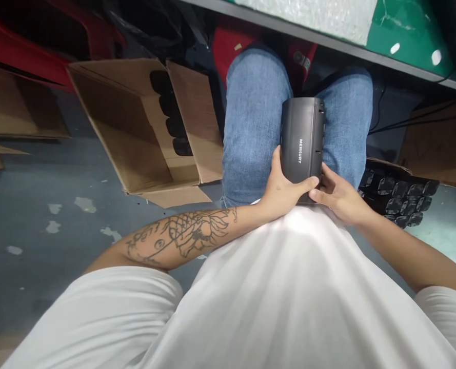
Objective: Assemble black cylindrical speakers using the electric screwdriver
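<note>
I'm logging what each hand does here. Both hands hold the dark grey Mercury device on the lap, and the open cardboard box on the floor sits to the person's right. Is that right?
Not quite. In the head view the left hand and right hand do hold the dark grey device on the lap, but the open cardboard box sits on the floor to the person's left, not right.

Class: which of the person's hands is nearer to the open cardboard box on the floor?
Left. The left hand grips the black device on the side facing the cardboard box; the right hand holds its far side.
</note>
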`<state>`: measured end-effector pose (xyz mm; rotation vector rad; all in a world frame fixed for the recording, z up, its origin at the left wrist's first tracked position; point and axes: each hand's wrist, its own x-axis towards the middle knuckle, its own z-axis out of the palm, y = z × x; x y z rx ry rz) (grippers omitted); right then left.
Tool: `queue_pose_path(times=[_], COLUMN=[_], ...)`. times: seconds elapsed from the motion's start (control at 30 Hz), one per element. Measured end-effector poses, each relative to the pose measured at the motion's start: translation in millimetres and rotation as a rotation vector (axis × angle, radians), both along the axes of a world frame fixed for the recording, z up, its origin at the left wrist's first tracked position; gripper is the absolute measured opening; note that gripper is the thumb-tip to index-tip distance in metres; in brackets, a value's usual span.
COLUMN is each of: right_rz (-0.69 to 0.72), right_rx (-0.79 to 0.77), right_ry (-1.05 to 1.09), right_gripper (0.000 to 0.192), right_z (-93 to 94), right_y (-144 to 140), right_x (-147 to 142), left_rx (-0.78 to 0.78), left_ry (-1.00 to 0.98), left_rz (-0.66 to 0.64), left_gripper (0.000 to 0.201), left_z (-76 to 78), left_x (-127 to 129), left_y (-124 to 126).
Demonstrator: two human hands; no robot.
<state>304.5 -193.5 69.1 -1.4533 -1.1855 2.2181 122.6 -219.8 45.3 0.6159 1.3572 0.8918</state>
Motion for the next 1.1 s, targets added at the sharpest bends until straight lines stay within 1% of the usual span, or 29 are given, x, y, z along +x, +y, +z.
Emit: queue_pose_path(times=[0.07,0.1,0.27,0.4,0.47,0.57,0.67,0.8,0.9,0.97,1.03,1.1], right_rz=[0.008,0.011,0.02,-0.016,-0.004,0.081,0.153,0.124,0.1,0.106,0.119,0.148], right_rx=[-0.1,-0.125,-0.131,-0.213,-0.232,-0.198,-0.176,-0.148,-0.153,-0.154,-0.152,-0.16], right_ry=[0.062,0.084,0.108,0.1,0.111,0.133,0.113,0.07,0.021,-0.009,0.003,0.049], right_gripper=[0.117,0.115,0.113,0.119,0.117,0.109,0.108,0.115,0.12,0.118,0.118,0.118], right_z=[0.3,0.6,2.4,4.4,3.7,0.1,-3.0,-2.7,-1.5,-1.3,-1.5,-1.8], right_y=[5,7,9,13,18,26,29,25,22,22,26,35], right_x=[6,9,12,8,7,9,9,4,-1,-3,-1,6], left_rx=[0.02,0.022,0.009,0.015,0.021,0.019,0.003,-0.021,-0.06,-0.068,-0.057,-0.088], left_ry=[-0.051,-0.066,-0.078,-0.08,-0.078,-0.056,-0.03,-0.071,-0.103,-0.107,-0.112,-0.108], left_rz=[-0.013,-0.017,-0.023,-0.021,-0.027,-0.047,-0.066,-0.032,0.011,0.023,0.002,-0.067], left_gripper=[0.103,0.102,0.103,0.102,0.1,0.099,0.105,0.114,0.112,0.111,0.109,0.111], left_z=[0.9,1.5,2.8,2.7,3.1,3.6,2.3,-0.6,-0.5,0.7,2.0,2.3], left_x=[-4,-5,-5,-5,-6,-9,-12,-9,-6,-6,-9,-16], left_y=[2,2,2,3,4,3,2,2,3,6,9,12])
